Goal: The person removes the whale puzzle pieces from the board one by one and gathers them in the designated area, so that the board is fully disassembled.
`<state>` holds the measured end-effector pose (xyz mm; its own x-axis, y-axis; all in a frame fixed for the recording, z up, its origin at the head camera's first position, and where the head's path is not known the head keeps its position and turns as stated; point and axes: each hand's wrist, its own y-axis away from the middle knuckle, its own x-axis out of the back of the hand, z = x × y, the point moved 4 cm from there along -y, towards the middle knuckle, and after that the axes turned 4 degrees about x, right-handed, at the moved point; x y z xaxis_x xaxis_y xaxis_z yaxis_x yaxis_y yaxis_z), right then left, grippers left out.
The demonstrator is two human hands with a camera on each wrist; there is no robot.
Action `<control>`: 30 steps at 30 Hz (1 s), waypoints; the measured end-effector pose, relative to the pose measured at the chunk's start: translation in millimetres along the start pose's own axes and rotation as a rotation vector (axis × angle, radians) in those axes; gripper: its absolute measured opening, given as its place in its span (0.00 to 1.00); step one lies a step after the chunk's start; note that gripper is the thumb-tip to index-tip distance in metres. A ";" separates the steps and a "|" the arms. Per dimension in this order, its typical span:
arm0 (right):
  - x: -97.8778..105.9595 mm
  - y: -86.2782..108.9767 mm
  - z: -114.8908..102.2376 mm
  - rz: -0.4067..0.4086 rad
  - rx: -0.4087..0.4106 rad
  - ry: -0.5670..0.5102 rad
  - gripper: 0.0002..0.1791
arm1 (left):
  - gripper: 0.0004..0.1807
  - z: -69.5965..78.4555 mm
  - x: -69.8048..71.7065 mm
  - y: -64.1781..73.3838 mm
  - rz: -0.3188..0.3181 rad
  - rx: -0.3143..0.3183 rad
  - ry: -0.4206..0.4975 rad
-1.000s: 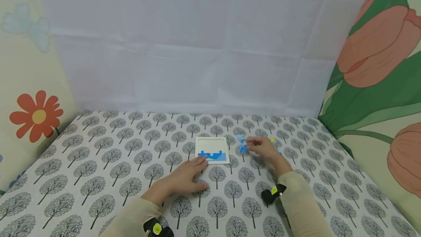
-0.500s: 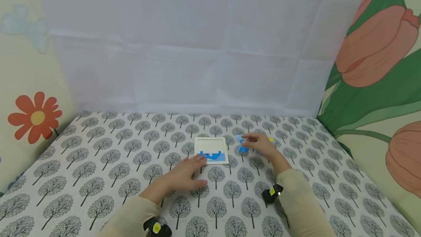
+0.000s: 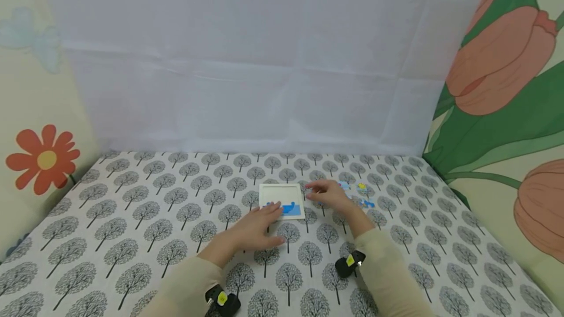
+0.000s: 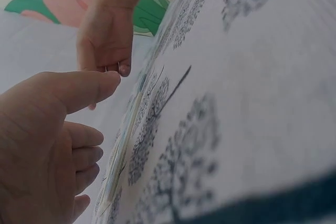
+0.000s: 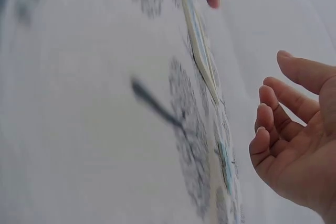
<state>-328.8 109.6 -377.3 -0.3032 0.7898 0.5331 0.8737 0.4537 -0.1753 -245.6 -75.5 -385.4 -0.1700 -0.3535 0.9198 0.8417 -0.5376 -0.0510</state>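
A white-rimmed puzzle tray [image 3: 282, 185] lies on the tree-print cloth, with blue puzzle pieces [image 3: 292, 209] fitted along its near side. My left hand [image 3: 254, 228] stretches over the tray's near left corner, fingers extended and covering some of those pieces. Just off the tray's right edge is my right hand [image 3: 331, 196], with a blue bit of puzzle showing below its fingers. In the right wrist view the thumb and index finger of this hand [image 5: 299, 135] stand apart, nothing visible between them. A blue piece [image 5: 226, 169] lies flat on the cloth beside it.
Loose puzzle pieces lie right of my right hand: a light-blue piece [image 3: 344, 186], one with a yellow patch [image 3: 362, 186] and a blue one [image 3: 367, 203]. A white cloth backdrop [image 3: 246, 62] closes off the table's far edge.
My right hand has moved left from the loose pieces towards the tray's right edge, uncovering pieces behind it. My left hand has shifted slightly right over the tray.
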 end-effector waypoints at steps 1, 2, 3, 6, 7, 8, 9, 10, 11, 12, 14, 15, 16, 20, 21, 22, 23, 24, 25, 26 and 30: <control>-2.2 0.4 -0.3 -0.004 0.001 -0.011 0.18 | 0.38 0.2 -0.5 -0.7 -0.004 -0.002 0.001; -4.3 0.8 0.3 -0.007 0.002 -0.015 0.19 | 0.38 0.2 -1.1 -1.5 -0.007 -0.003 0.002; -6.5 0.6 2.6 -0.014 0.039 -0.018 0.19 | 0.39 0.2 -1.7 -2.2 -0.008 -0.003 0.000; -12.7 2.3 2.5 -0.039 0.038 -0.027 0.20 | 0.40 -0.6 -4.4 -4.1 -0.008 -0.004 -0.006; -14.8 2.2 2.6 -0.043 0.032 -0.030 0.20 | 0.40 -0.9 -5.0 -4.5 -0.009 -0.004 -0.001; -16.9 1.7 3.5 -0.048 0.028 -0.020 0.19 | 0.40 -1.6 -6.2 -5.0 -0.007 -0.003 -0.004; -19.0 1.4 3.7 -0.054 0.024 -0.021 0.19 | 0.40 -1.9 -7.1 -5.4 -0.005 -0.004 -0.002; -20.9 2.0 2.0 -0.058 -0.011 -0.035 0.19 | 0.40 -2.2 -7.8 -5.7 -0.004 -0.008 0.003; -22.9 1.9 3.0 -0.063 -0.022 -0.045 0.19 | 0.40 -2.4 -8.5 -6.0 -0.002 -0.011 0.006; -24.3 2.0 3.5 -0.064 -0.023 -0.038 0.19 | 0.40 -2.4 -8.9 -6.4 -0.002 -0.013 0.010; -26.5 2.8 4.1 -0.073 -0.026 -0.036 0.20 | 0.39 -2.3 -9.6 -6.9 -0.002 -0.019 0.013; -27.5 3.6 3.8 -0.076 -0.026 -0.040 0.20 | 0.39 -2.3 -9.9 -7.2 -0.002 -0.024 0.015; -28.7 4.1 3.7 -0.080 -0.026 -0.044 0.20 | 0.39 -2.3 -10.0 -7.3 -0.002 -0.025 0.012; -32.8 4.9 3.3 -0.093 -0.021 -0.033 0.19 | 0.39 -2.8 -11.3 -7.2 -0.006 -0.030 0.006; -33.8 4.9 3.8 -0.096 -0.026 -0.031 0.19 | 0.39 -2.9 -11.5 -7.0 -0.007 -0.031 0.005; -34.8 4.9 4.5 -0.097 -0.033 -0.034 0.19 | 0.39 -3.0 -11.9 -6.9 -0.008 -0.030 0.003; -35.6 4.9 5.2 -0.097 -0.042 -0.034 0.19 | 0.40 -3.3 -12.5 -6.7 -0.009 -0.030 -0.005; -36.1 4.9 6.2 -0.098 -0.051 -0.027 0.19 | 0.40 -3.5 -13.2 -6.8 -0.011 -0.029 -0.012; -36.6 4.9 7.1 -0.098 -0.061 -0.017 0.19 | 0.40 -3.4 -13.7 -6.8 -0.012 -0.027 -0.019; -37.0 5.0 7.3 -0.097 -0.063 -0.010 0.19 | 0.41 -3.5 -14.0 -6.8 -0.013 -0.027 -0.025; -38.6 5.5 6.2 -0.089 -0.048 0.050 0.20 | 0.41 -4.6 -15.5 -6.9 -0.017 -0.032 -0.049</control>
<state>-314.7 84.2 -404.0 -0.3620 0.7252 0.5856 0.8619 0.4998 -0.0862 -251.1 -69.8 -401.1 -0.1577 -0.3064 0.9387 0.8220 -0.5676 -0.0472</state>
